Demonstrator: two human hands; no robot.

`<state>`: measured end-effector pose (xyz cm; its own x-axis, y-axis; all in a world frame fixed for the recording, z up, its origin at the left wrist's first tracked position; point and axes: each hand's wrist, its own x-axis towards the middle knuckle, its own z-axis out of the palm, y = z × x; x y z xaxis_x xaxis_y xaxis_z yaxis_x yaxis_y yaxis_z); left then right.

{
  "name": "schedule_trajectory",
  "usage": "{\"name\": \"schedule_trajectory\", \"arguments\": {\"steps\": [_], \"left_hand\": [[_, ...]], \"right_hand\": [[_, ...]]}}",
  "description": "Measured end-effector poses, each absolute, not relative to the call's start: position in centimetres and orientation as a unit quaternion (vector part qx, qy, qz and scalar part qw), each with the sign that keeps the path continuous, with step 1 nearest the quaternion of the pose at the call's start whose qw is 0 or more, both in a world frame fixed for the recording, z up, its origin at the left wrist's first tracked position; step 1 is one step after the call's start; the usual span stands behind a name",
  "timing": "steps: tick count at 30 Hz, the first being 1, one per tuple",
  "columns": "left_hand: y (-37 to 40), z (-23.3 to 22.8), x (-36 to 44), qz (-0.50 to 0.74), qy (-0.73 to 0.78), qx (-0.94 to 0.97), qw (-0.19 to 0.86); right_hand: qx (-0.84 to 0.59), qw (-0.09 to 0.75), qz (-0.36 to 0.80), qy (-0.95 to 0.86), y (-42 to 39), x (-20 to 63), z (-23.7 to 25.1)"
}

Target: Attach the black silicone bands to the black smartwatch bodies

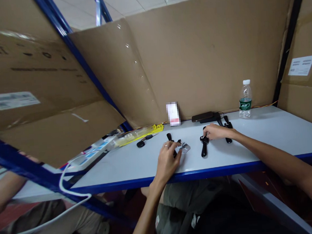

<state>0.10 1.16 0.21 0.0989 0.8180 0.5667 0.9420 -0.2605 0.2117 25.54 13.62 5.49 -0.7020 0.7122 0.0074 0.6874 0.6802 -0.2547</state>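
My left hand (169, 157) is closed, thumb and fingers pinched at the edge of a small shiny metal piece (185, 148). Partly under that hand lies a black two-ended piece (169, 136), its middle hidden by my fingers. My right hand (214, 131) has its fingers closed on the upper end of a similar black piece with a round metal middle (204, 147), which rests on the table. Just beyond the right wrist lies another such black piece (227, 124).
The grey table (138, 164) has a blue front edge. Behind stand a water bottle (245, 103), a blurred white pack (173, 114) and a dark flat case (202, 117). At left lie a screwdriver (148, 137), yellow strips (143, 134) and power strips (90, 155). Another person's arm (6, 188) shows far left.
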Motion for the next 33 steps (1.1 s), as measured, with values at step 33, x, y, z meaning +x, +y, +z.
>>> {"name": "schedule_trajectory", "arguments": {"steps": [33], "left_hand": [[-1.1,3.1,0.8,-0.18,-0.422,-0.845,-0.276]], "right_hand": [[-0.397,0.014,0.054,-0.916,11.9,25.3,5.9]]}}
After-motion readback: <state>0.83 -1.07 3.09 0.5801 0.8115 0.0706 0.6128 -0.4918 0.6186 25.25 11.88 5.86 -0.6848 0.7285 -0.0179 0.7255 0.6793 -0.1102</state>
